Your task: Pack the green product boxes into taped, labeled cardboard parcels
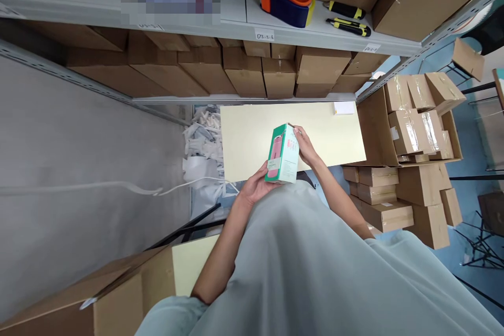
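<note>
A green-and-white box (282, 155) held between two hands, before a grey shelf.
The shelf (307, 38) spans the upper view, cartons (279, 76) lined up under its labelled edge; below stretches the pale tabletop (252, 139). The box, printed with a pink object, tilts in front of the tabletop's near edge, close to the person's shirt (299, 241). The left hand (255, 185), partly curled, grips its lower left corner; the right hand (305, 144), fingers bent around the edge, holds its upper right side.
</note>
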A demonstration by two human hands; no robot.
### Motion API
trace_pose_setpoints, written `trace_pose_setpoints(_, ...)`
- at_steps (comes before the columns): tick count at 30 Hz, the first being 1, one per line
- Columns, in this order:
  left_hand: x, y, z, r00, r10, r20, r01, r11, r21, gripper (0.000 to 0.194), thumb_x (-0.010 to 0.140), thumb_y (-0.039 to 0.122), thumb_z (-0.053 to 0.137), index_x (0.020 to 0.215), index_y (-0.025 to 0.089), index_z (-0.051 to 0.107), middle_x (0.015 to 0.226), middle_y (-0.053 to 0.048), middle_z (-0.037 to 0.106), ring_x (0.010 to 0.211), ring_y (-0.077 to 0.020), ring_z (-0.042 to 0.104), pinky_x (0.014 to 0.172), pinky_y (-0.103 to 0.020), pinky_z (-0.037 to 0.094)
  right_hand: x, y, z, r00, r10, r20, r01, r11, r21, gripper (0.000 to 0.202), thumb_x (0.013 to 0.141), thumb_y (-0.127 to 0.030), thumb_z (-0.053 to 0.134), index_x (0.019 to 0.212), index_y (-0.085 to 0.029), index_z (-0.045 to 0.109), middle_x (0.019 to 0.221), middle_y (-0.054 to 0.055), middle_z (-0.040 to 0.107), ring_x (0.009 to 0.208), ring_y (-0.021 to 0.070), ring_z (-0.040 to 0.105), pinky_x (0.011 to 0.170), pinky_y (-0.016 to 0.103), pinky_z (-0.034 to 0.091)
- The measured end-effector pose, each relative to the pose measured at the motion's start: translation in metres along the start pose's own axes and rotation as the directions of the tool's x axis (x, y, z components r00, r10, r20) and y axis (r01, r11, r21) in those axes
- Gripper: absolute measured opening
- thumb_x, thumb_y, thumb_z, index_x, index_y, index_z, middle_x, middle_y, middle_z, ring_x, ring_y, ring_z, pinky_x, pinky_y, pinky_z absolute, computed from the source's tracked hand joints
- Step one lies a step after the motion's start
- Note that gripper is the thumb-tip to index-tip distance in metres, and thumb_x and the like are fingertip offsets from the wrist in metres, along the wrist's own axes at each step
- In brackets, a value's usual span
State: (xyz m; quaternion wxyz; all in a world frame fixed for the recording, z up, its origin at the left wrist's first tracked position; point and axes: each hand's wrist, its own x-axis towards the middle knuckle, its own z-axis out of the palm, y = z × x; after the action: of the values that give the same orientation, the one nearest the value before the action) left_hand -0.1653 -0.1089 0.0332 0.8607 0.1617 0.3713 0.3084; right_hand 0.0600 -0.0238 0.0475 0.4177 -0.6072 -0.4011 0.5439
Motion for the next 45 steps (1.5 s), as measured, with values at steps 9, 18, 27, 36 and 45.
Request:
trace_pose_setpoints(9,-0.007,0.004,-0.017,0.999,-0.029,0.03,0.028,0.998,0.055,0.073,0.066,0.038,0.086,0.136,0.027,0.071,0.137,-0.012,0.078,0.123,-0.0362,0.076,0.093,-0.045,0.067,-0.016,-0.048,-0.02,0.97,-0.214,0.112,0.226,0.968,-0.109,0.059,0.094,-0.082,0.068,0.101,-0.023,0.069,0.108,0.007,0.077,0.104,0.0237,0.071,0.092,0.036,0.061)
trace_pose_setpoints(18,-0.021,0.014,-0.032,0.998,-0.021,0.061,0.015,0.994,0.105,0.086,0.052,0.037,0.087,0.136,0.028,0.073,0.133,-0.013,0.079,0.129,-0.0428,0.074,0.101,-0.055,0.065,-0.071,-0.133,-0.028,0.842,-0.505,0.189,0.538,0.762,-0.36,0.035,0.112,-0.057,0.061,0.121,-0.029,0.08,0.116,0.005,0.078,0.103,0.0206,0.076,0.093,0.035,0.066)
trace_pose_setpoints(27,-0.03,0.026,-0.03,0.986,0.007,0.165,-0.016,0.998,0.056,0.078,0.049,0.03,0.096,0.125,0.026,0.078,0.131,-0.01,0.081,0.119,-0.0385,0.078,0.099,-0.049,0.066,-0.099,-0.161,-0.037,0.598,-0.64,0.483,0.691,0.107,-0.714,0.021,0.118,-0.032,0.055,0.123,-0.026,0.075,0.112,0.005,0.081,0.089,0.0158,0.076,0.076,0.026,0.057)
trace_pose_setpoints(36,-0.037,0.019,-0.037,0.978,0.009,0.208,-0.004,1.0,-0.02,0.093,0.04,0.043,0.103,0.127,0.02,0.078,0.124,-0.014,0.084,0.122,-0.0467,0.077,0.105,-0.053,0.063,-0.125,-0.197,-0.042,0.436,-0.653,0.619,0.723,-0.156,-0.673,0.029,0.113,-0.009,0.049,0.123,-0.026,0.07,0.115,0.0,0.078,0.078,0.0108,0.065,0.071,0.026,0.047)
trace_pose_setpoints(45,-0.042,0.028,-0.037,0.968,-0.019,0.249,0.009,0.999,0.041,0.085,0.044,0.053,0.101,0.12,0.024,0.078,0.11,-0.01,0.085,0.103,-0.0432,0.082,0.09,-0.053,0.067,-0.141,-0.222,-0.038,0.466,-0.521,0.715,0.722,-0.244,-0.648,0.025,0.113,-0.011,0.049,0.119,-0.028,0.066,0.119,0.001,0.075,0.086,0.0119,0.065,0.075,0.028,0.047)
